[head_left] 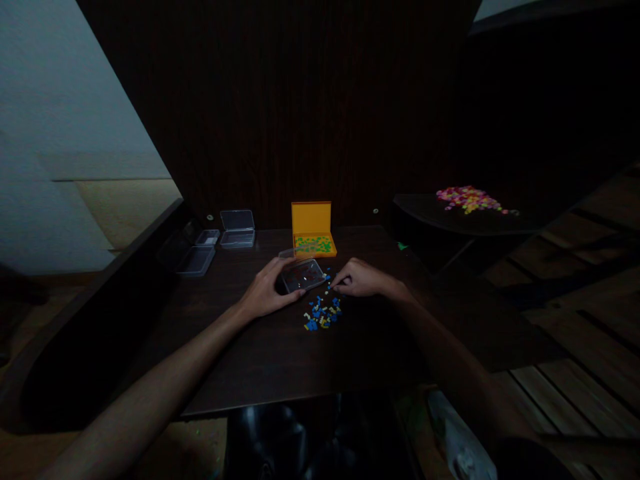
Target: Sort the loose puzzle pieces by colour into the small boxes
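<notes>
Head view shows the clear box [303, 275] over the dark table [240, 360], between the two hands and just in front of the yellow box [313, 217]; a few tiny bits are visible inside it. The left hand [267, 287] is curved partly around the clear box, the thumb at its near edge and the fingers at its left and far side; the hold looks firm enough. The right hand [357, 277] has its fingertips drawn together beside the small pieces [323, 313]; whether one is pinched there, I cannot tell. These pieces, blue, yellow and whitish, lie loose on the table, nearer to the person than the clear box.

By my judgement, the clear box is light, stiff plastic, rather smooth, and could crack under hard squeezing; it is best taken by its opposite side walls, with modest pressure, and kept level so that nothing slides out; the small pieces should be hard and almost weightless, easily scattered; each is best taken by its edges, between thumb and forefinger.
</notes>
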Tool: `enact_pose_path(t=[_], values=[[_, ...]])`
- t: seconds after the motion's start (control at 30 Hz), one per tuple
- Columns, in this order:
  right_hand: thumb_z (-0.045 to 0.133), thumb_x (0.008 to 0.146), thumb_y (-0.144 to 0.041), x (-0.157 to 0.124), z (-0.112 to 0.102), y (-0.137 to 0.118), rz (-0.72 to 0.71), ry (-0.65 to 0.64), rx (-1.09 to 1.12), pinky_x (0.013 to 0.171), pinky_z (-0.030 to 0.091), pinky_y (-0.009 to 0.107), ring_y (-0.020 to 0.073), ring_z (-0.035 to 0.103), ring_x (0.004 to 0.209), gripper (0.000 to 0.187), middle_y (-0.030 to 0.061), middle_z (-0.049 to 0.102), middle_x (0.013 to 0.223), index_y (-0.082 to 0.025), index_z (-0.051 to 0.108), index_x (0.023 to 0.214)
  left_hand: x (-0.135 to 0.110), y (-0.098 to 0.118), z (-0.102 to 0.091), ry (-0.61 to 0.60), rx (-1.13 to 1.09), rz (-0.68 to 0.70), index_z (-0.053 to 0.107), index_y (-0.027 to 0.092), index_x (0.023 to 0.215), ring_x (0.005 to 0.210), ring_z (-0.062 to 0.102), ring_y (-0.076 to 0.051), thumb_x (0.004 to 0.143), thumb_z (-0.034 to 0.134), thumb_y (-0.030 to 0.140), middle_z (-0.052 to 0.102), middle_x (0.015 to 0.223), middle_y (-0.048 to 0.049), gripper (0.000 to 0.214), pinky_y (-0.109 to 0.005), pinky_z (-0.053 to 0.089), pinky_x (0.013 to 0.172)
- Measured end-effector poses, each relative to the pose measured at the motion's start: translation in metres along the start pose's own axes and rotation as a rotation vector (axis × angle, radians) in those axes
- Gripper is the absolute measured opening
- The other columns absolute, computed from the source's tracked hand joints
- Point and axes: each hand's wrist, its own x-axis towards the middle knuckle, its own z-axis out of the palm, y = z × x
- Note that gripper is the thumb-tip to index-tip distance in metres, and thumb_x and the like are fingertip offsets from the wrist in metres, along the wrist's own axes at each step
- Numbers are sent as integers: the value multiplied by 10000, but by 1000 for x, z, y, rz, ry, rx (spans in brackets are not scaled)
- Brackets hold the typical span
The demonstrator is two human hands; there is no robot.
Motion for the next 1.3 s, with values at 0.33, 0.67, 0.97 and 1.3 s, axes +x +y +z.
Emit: enact_pose_path(t=[0.33,0.67,0.97,1.3], values=[[638,761,-213,0,2,-6,-98,-72,51,559,334,208,79,448,505,196,-26,570,572,-156,791,870,-1,-4,2,6,12,1,485,214,1313,1174,593,-279,780,714,470,594,1279,-102,633,-448,499,1005],[615,813,-272,1,2,-9,-88,-77,177,532,326,204,75,392,486,220,-50,467,530,-115,759,869,-1,-4,2,2,9,8,486,213,1320,1190,586,-284,782,718,461,584,1305,-107,636,-450,491,1017],[563,892,-367,6,10,-12,-117,260,264,515,315,201,85,426,513,303,-24,539,598,-121,728,953,-3,2,3,-5,-18,76,477,193,1318,1178,589,-271,785,727,445,592,1279,-114,641,-440,490,1015],[579,903,-264,11,22,-26,-55,278,-121,651,401,229,141,642,679,216,50,753,854,-201,750,1018,-6,15,13,-50,-68,148,465,201,1341,1212,569,-266,792,728,425,581,1302,-121,648,-434,474,1045]])
